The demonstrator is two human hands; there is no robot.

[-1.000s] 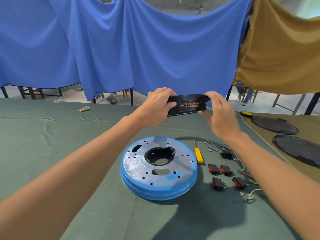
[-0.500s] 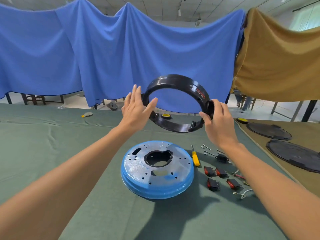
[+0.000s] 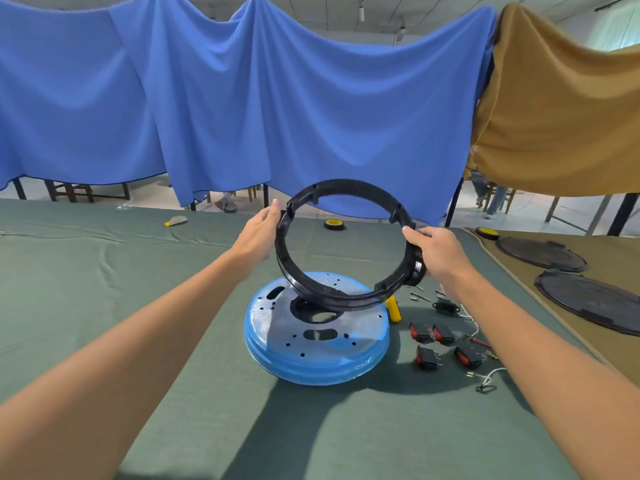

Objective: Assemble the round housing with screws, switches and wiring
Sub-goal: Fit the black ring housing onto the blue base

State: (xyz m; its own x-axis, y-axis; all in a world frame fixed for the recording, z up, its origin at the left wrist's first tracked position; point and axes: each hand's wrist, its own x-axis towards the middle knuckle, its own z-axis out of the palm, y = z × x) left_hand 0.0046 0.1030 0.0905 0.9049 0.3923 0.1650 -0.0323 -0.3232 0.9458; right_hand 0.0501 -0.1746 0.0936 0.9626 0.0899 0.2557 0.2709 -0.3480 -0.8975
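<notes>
Blue drapes [image 3: 242, 98] hang behind a long table under green cloth [image 3: 104, 306]. The right hand [image 3: 436, 254] has its fingers wrapped round the right rim of the black ring [image 3: 349, 299], thumb on the inner face. That is the only real grasp here. Across the hoop the left hand [image 3: 258, 237] lies flat and straight-fingered against the outer left edge, steadying it without closing on it.

The ring is tilted, far arc high and near arc dipping just over the blue housing [image 3: 311, 348] below the hands. Whether it touches the blue top cannot be told.

It looks like a thin moulded plastic hoop: light, stiff enough to keep its circle, but likely to flex if squeezed across its width. Its small inner tabs seem the weak spots, so the plain rim on opposite sides is probably the best place to hold it.

Below the right wrist lie screws [image 3: 417, 294], a yellow-handled screwdriver [image 3: 394, 308], red-and-black switches [image 3: 427, 356] and loose wires [image 3: 485, 379]. Farther right of that hand are dark discs [image 3: 588, 299].
</notes>
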